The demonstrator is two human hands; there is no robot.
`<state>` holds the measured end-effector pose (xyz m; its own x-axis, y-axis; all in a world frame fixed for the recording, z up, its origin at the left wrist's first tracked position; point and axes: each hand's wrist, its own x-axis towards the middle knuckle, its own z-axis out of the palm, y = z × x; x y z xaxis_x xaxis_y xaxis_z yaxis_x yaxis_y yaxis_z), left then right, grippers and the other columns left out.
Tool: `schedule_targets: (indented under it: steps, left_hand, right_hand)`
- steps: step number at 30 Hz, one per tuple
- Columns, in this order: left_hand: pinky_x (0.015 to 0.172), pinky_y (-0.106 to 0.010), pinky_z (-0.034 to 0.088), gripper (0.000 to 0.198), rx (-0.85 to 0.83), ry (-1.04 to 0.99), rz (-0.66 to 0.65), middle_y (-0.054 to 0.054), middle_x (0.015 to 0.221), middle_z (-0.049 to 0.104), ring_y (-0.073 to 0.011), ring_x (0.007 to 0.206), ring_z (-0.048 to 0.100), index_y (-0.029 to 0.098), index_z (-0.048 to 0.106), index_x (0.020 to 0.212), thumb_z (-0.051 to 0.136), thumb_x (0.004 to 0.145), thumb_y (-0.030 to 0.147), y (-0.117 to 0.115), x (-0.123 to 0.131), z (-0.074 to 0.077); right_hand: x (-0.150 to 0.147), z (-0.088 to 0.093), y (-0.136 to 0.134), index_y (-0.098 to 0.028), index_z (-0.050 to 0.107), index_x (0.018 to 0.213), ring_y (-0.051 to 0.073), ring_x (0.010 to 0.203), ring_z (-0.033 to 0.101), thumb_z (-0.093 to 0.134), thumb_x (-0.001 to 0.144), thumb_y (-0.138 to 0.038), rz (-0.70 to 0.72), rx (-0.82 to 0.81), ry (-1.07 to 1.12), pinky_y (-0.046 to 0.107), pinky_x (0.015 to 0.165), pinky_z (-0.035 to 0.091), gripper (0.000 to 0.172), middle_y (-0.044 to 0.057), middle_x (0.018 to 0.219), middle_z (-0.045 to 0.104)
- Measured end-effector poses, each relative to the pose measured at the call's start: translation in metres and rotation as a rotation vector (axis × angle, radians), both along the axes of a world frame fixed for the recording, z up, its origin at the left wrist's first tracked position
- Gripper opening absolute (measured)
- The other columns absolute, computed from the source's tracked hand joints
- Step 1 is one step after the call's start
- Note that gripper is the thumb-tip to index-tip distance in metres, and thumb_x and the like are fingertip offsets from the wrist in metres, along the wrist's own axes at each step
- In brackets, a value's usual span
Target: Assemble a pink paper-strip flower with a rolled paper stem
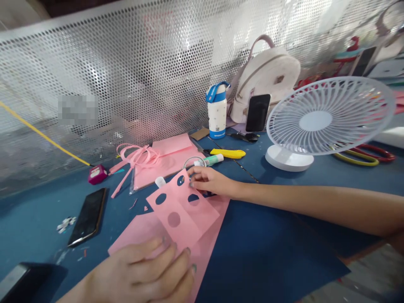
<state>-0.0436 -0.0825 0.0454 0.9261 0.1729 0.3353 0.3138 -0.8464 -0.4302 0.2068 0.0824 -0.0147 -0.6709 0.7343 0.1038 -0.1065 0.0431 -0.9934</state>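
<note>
A sheet of pink paper with several round holes (186, 212) is tilted up over a larger pink sheet (139, 233) on the blue table. My right hand (210, 181) pinches its upper right edge, and a fingertip shows through the top hole. Close to its lower edge, my left hand (151, 273) is spread palm down with fingers stretched out; whether it touches the paper I cannot tell. Just beyond my right hand lie a green and white glue stick (213, 160) and a yellow utility knife (229, 153). A small white cap (160, 182) shows behind the holed sheet.
Pink ribbon strips (142, 155) and stacked pink sheets (167, 158) lie behind. Phones (88, 216) and a magenta tape measure (97, 174) are on the left. A white fan (315, 122), scissors (360, 158), a bottle (217, 113) and a backpack (268, 75) stand toward the right.
</note>
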Motion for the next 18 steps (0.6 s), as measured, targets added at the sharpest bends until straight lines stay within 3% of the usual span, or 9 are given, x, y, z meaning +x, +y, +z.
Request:
schedule_targets:
  steps: [2, 8, 11, 15, 18]
  left_hand:
    - [0.092, -0.023, 0.051, 0.016, 0.117, -0.012, -0.136, 0.008, 0.12, 0.071, -0.0132, 0.104, 0.061, 0.037, 0.077, 0.097, 0.063, 0.091, 0.032, 0.019, 0.011, -0.004]
    - [0.078, -0.029, 0.049, 0.013, 0.118, -0.149, -0.095, 0.004, 0.096, 0.073, -0.0131, 0.087, 0.062, 0.026, 0.079, 0.088, 0.069, 0.085, 0.018, 0.028, 0.024, -0.004]
    - [0.076, -0.032, 0.048, 0.013, 0.1, -0.203, -0.099, 0.001, 0.091, 0.073, -0.015, 0.082, 0.062, 0.019, 0.078, 0.088, 0.067, 0.085, 0.011, 0.026, 0.022, -0.003]
    - [0.074, -0.034, 0.053, 0.018, -0.046, -0.2, -0.058, -0.003, 0.087, 0.074, -0.0173, 0.078, 0.064, 0.012, 0.076, 0.088, 0.06, 0.088, 0.005, 0.025, 0.017, -0.009]
    - [0.071, -0.035, 0.057, 0.028, -0.178, -0.193, -0.067, -0.007, 0.086, 0.075, -0.0179, 0.072, 0.066, 0.01, 0.073, 0.089, 0.046, 0.094, 0.005, 0.022, 0.014, -0.015]
  right_hand:
    - [0.001, 0.004, -0.002, -0.017, 0.055, 0.105, 0.007, 0.054, 0.047, 0.07, 0.08, -0.03, -0.023, -0.054, -0.012, 0.02, 0.049, 0.036, 0.031, -0.006, 0.067, 0.054]
    - [0.004, 0.012, -0.01, -0.019, 0.055, 0.103, 0.006, 0.051, 0.047, 0.068, 0.083, -0.029, -0.096, -0.146, -0.082, 0.019, 0.046, 0.035, 0.026, -0.006, 0.07, 0.053]
    - [0.005, 0.012, -0.011, -0.018, 0.053, 0.106, 0.006, 0.053, 0.048, 0.066, 0.085, -0.029, -0.058, -0.09, -0.085, 0.019, 0.049, 0.038, 0.027, -0.006, 0.073, 0.054]
    - [0.007, 0.009, -0.008, -0.02, 0.047, 0.114, 0.008, 0.055, 0.05, 0.061, 0.087, -0.027, 0.018, 0.03, -0.072, 0.021, 0.053, 0.042, 0.031, -0.007, 0.073, 0.054]
    - [0.011, 0.007, -0.009, -0.022, 0.043, 0.124, 0.011, 0.066, 0.058, 0.058, 0.088, -0.02, 0.013, 0.207, -0.136, 0.024, 0.06, 0.047, 0.039, -0.001, 0.088, 0.061]
